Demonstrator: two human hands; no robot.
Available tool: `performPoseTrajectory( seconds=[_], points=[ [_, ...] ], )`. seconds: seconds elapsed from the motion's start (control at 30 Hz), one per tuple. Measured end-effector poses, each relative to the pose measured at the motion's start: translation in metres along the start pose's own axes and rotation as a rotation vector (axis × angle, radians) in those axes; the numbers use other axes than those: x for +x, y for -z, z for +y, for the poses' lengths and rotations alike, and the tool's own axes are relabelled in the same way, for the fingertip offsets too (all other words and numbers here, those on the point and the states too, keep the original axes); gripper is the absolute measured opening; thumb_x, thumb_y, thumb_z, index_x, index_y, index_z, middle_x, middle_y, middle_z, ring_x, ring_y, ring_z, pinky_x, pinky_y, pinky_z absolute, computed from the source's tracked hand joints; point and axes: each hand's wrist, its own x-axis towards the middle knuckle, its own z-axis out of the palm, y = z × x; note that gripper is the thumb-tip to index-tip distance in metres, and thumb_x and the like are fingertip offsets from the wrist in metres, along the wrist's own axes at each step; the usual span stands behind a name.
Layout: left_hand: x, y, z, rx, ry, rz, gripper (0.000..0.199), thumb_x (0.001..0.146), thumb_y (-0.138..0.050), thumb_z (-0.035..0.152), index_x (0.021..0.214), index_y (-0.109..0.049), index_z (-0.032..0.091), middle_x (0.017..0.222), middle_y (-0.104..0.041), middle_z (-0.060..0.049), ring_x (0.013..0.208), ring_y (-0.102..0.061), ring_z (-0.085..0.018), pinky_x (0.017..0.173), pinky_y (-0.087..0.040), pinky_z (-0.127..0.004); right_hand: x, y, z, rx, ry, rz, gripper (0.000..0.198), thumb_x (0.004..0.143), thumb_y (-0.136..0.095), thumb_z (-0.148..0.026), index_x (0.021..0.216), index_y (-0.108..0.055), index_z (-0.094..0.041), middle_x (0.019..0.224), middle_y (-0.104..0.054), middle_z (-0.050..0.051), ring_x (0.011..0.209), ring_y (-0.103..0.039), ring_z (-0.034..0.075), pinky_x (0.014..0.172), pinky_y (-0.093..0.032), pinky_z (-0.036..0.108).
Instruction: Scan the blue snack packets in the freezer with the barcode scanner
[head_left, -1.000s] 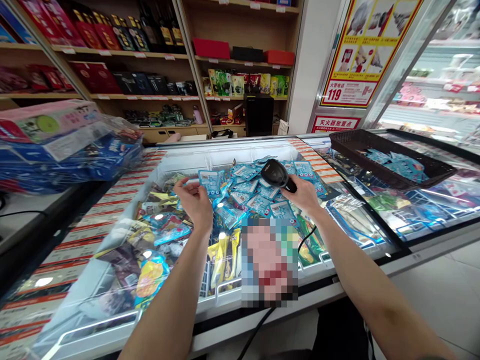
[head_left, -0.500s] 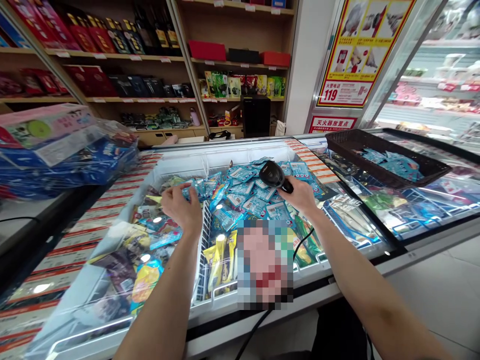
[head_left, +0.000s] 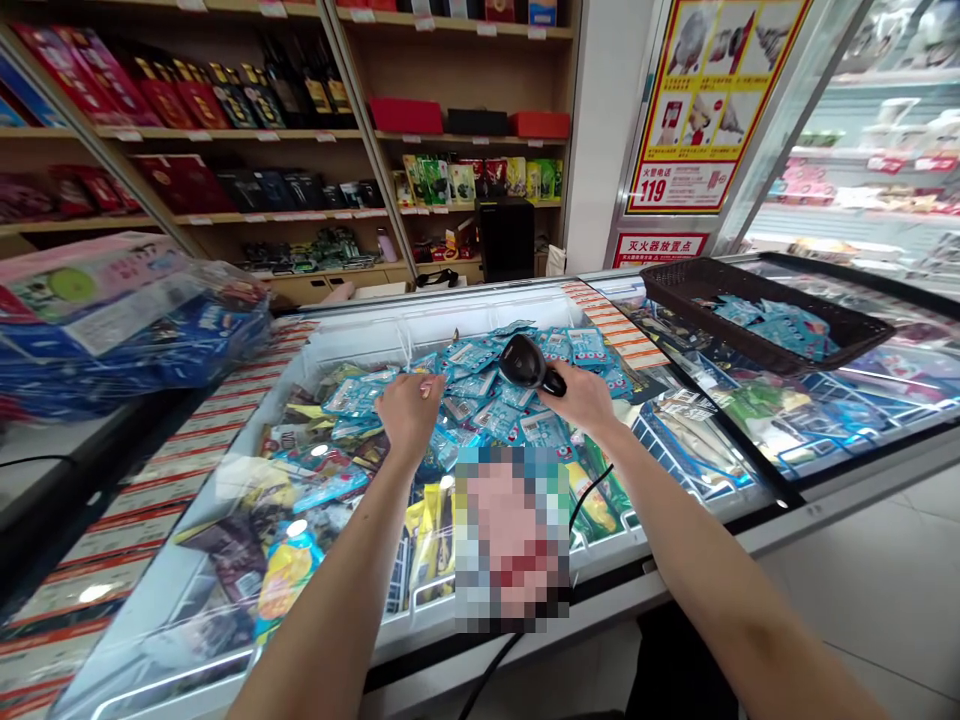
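Observation:
My right hand (head_left: 581, 395) is wrapped round the handle of a black barcode scanner (head_left: 523, 362), whose head points left over the packets. My left hand (head_left: 409, 412) is beside it with the fingers curled together at the edge of the pile; anything held between them is hidden. Many small light-blue packets (head_left: 495, 415) lie heaped over the freezer's glass top around both hands. More blue packets (head_left: 356, 397) lie just left of my left hand. A black cable (head_left: 592, 495) runs down from near my right wrist.
The chest freezer (head_left: 615, 560) holds bagged goods in wire baskets. A brown basket (head_left: 757, 345) with blue packets stands at right. Plastic-wrapped boxes (head_left: 127, 310) stand at left. Shelves (head_left: 247, 132) of boxes and bottles line the back. A blurred-out patch covers something in front.
My left hand has moved right, its fingers going from parted to curled together. Blue packets now show where it was. My right hand, with the scanner, has shifted slightly left in view.

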Motion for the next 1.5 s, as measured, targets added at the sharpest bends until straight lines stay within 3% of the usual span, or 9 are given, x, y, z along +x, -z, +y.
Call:
performPoseTrajectory(
  seconds=[0.17, 0.33, 0.47, 0.63, 0.77, 1.0, 1.5],
  points=[
    [0.021, -0.023, 0.017, 0.009, 0.154, -0.114, 0.049, 0.072, -0.045, 0.064, 0.075, -0.069, 0.021, 0.075, -0.066, -0.012, 0.083, -0.058, -0.031, 0.081, -0.037, -0.047, -0.001, 0.001, 0.001, 0.005, 0.008, -0.011, 0.038, 0.080, -0.052, -0.047, 0.114, -0.054, -0.028, 0.091, -0.069, 0.003, 0.082, -0.064, 0.022, 0.066, -0.044, 0.028],
    [0.031, -0.042, 0.025, -0.057, 0.282, -0.072, 0.050, 0.064, -0.051, 0.067, 0.066, -0.066, 0.020, 0.075, -0.065, -0.015, 0.087, -0.057, -0.035, 0.080, -0.038, -0.052, 0.001, 0.002, 0.002, 0.015, 0.001, -0.023, 0.037, 0.080, -0.052, -0.046, 0.112, -0.055, -0.026, 0.091, -0.069, 0.003, 0.081, -0.064, 0.022, 0.067, -0.044, 0.028],
    [0.029, -0.048, 0.026, -0.133, 0.386, -0.152, 0.045, 0.063, -0.055, 0.064, 0.065, -0.064, 0.020, 0.064, -0.062, -0.011, 0.079, -0.059, -0.033, 0.075, -0.040, -0.048, 0.002, 0.002, 0.002, 0.012, 0.008, -0.026, 0.037, 0.080, -0.052, -0.046, 0.112, -0.055, -0.027, 0.091, -0.069, 0.003, 0.081, -0.064, 0.022, 0.067, -0.044, 0.028],
    [0.021, -0.041, 0.021, -0.427, 0.299, -0.035, 0.036, 0.071, -0.053, 0.052, 0.073, -0.060, 0.017, 0.066, -0.061, -0.005, 0.069, -0.059, -0.022, 0.063, -0.044, -0.032, 0.001, 0.002, 0.001, 0.024, 0.031, -0.027, 0.039, 0.080, -0.052, -0.046, 0.113, -0.055, -0.026, 0.091, -0.069, 0.003, 0.082, -0.064, 0.022, 0.067, -0.045, 0.028],
    [0.005, -0.024, 0.006, -0.613, 0.225, 0.060, 0.031, 0.076, -0.050, 0.045, 0.089, -0.055, 0.017, 0.071, -0.061, -0.002, 0.058, -0.057, -0.013, 0.056, -0.043, -0.026, -0.001, 0.002, -0.003, 0.059, 0.075, -0.046, 0.040, 0.079, -0.054, -0.043, 0.115, -0.054, -0.025, 0.094, -0.069, 0.003, 0.083, -0.064, 0.021, 0.069, -0.045, 0.028],
    [-0.014, -0.008, -0.014, -0.594, 0.240, 0.084, 0.028, 0.078, -0.049, 0.040, 0.096, -0.049, 0.019, 0.076, -0.061, -0.001, 0.062, -0.062, -0.015, 0.056, -0.043, -0.027, -0.008, 0.003, -0.012, 0.107, 0.195, -0.077, 0.039, 0.078, -0.057, -0.037, 0.116, -0.054, -0.026, 0.098, -0.068, 0.001, 0.086, -0.064, 0.019, 0.071, -0.044, 0.026],
    [-0.017, -0.008, -0.006, -0.556, 0.235, -0.056, 0.032, 0.079, -0.048, 0.042, 0.101, -0.049, 0.020, 0.066, -0.065, 0.000, 0.072, -0.065, -0.021, 0.067, -0.043, -0.032, -0.014, -0.001, -0.018, 0.097, 0.304, -0.093, 0.040, 0.076, -0.057, -0.040, 0.113, -0.055, -0.025, 0.095, -0.068, 0.001, 0.080, -0.062, 0.017, 0.065, -0.040, 0.025]
  ],
)
